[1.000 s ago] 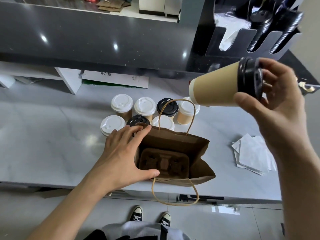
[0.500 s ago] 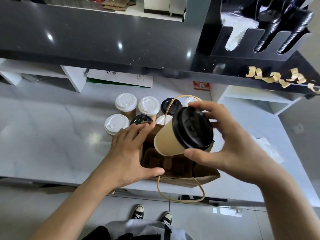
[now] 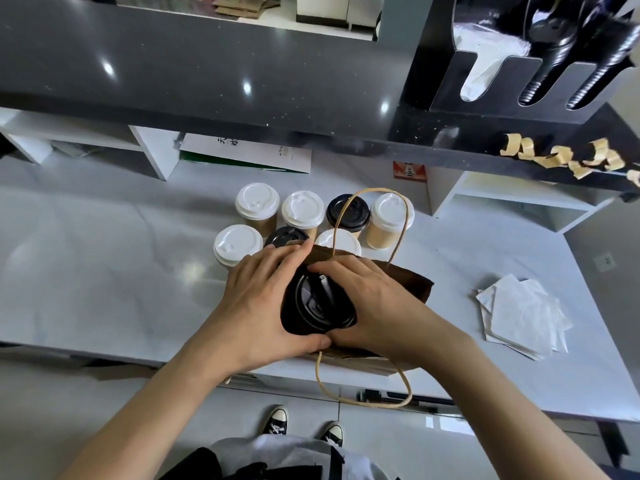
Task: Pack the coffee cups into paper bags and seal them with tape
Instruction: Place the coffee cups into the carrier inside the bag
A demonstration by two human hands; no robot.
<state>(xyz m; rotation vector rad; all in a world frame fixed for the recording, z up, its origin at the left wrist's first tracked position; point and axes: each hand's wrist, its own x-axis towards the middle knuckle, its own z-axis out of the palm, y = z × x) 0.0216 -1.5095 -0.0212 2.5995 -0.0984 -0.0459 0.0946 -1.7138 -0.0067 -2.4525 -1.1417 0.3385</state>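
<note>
On the left of the surface (image 3: 104, 258), seven coffee cups (image 3: 257, 209) wait in two rows behind the paper bag (image 3: 412, 289). The left hand (image 3: 256, 299) curls round the bag's left edge and holds its mouth wide. In the middle, a cup with a black lid (image 3: 318, 306) sits low inside the bag. The right hand (image 3: 367, 303) curves over the cup and grips it by the lid. I think the cup could miss its hole in the tray below, which is hidden. Then it may tip and spill. The lid could also pop off if the hand pushes too hard. Both arms reach forward, wrists close together. Folded napkins (image 3: 523, 313) lie to the right.
</note>
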